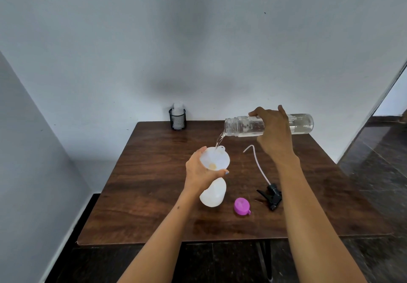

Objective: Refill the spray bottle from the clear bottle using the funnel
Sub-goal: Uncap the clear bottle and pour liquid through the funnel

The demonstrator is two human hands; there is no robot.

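A white spray bottle body (pixel 214 193) stands on the brown table (pixel 154 194) with a white funnel (pixel 217 157) in its neck. My left hand (pixel 199 170) grips the funnel and the bottle's neck. My right hand (pixel 274 128) holds the clear bottle (pixel 244 126) tipped nearly level, mouth to the left. A thin stream of water (pixel 220 140) runs from that mouth into the funnel. The black spray head (pixel 272 195) with its long white tube (pixel 258 166) lies on the table to the right.
A purple cap (pixel 241 205) lies near the table's front, between the spray bottle and the spray head. A black mesh cup (pixel 178 118) holding something white stands at the table's back edge against the wall. Dark floor surrounds the table.
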